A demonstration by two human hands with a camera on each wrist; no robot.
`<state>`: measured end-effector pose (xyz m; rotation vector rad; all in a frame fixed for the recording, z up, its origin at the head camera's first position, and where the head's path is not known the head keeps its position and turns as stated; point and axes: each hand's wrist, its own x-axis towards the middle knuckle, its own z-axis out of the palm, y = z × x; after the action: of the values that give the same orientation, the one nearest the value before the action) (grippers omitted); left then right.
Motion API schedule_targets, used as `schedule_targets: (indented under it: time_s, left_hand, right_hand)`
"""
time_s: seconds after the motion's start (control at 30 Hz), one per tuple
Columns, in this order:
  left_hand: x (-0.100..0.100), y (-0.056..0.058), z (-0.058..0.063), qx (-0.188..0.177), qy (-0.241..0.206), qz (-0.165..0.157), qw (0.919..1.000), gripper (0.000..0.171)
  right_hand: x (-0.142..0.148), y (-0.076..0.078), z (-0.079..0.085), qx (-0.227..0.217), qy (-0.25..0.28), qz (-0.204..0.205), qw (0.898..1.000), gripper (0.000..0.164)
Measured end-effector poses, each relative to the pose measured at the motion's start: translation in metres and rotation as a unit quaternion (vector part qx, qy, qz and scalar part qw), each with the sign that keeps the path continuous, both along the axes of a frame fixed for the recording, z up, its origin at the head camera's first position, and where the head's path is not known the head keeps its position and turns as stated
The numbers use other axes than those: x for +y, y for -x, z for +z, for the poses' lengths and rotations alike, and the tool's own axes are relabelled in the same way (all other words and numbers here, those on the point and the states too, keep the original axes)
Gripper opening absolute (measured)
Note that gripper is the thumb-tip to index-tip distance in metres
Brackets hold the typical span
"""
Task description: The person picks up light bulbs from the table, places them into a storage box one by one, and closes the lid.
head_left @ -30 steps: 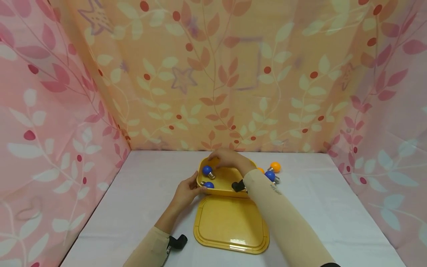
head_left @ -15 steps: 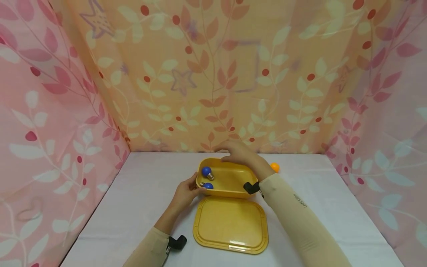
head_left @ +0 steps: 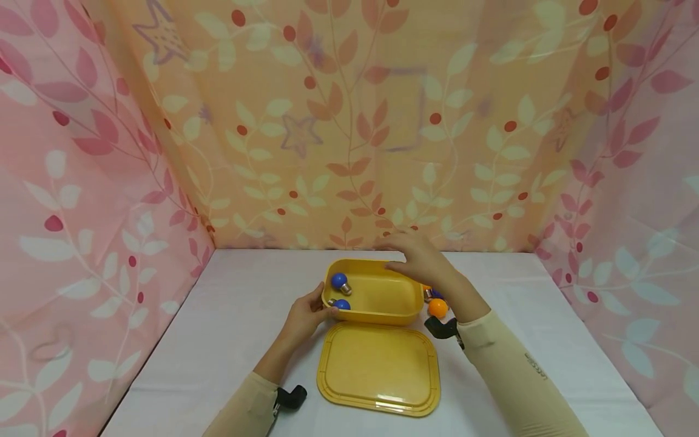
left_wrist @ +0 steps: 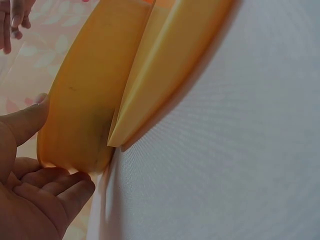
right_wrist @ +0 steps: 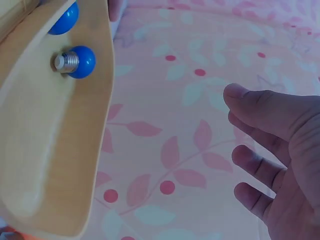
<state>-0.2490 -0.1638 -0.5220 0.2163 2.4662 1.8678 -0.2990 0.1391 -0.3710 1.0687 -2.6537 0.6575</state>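
My left hand (head_left: 302, 317) grips the left end of a yellow plastic box (head_left: 377, 316), thumb at the front and fingers curled about the end wall (left_wrist: 85, 95). Inside, at the left, lie two blue light bulbs with metal screw bases, one farther back (head_left: 339, 280) and one by the front wall (head_left: 342, 304). Over the box's back right corner hovers my right hand (head_left: 423, 262), its fingers spread and relaxed with nothing in them. The right wrist view shows that hand (right_wrist: 280, 150) apart from the box, thumb and fingers separated.
In front of the box lies its yellow lid (head_left: 378, 367), flat on the white cloth. Loose bulbs sit just right of the box: an orange bulb (head_left: 437, 308) and others partly hidden by my right forearm. A patterned cloth wall (head_left: 349, 121) rises behind.
My right hand has come up out of the box and shifted right, past its back edge. The left hand keeps its grip, and both blue bulbs stay in place.
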Motion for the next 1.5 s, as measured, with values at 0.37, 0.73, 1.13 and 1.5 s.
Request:
schedule_targets:
  time_s: [0.37, 0.73, 1.13, 1.5]
  left_hand:
    - [-0.001, 0.001, -0.002, -0.004, 0.013, -0.001, 0.9999, 0.085]
    - [0.001, 0.002, -0.004, -0.001, -0.001, -0.009, 1.0, 0.084]
    - [0.0, 0.002, -0.005, 0.002, 0.0, 0.001, 1.0, 0.085]
    - [-0.001, 0.001, -0.005, 0.002, -0.006, 0.003, 1.0, 0.086]
  right_hand:
    - [0.038, -0.026, -0.023, 0.022, 0.073, 0.0, 0.997, 0.048]
    - [0.073, -0.051, -0.058, 0.005, 0.085, -0.002, 0.996, 0.045]
    - [0.101, -0.051, -0.075, 0.004, 0.084, -0.009, 0.996, 0.047]
    - [0.13, -0.036, -0.103, -0.097, 0.077, -0.059, 0.99, 0.04]
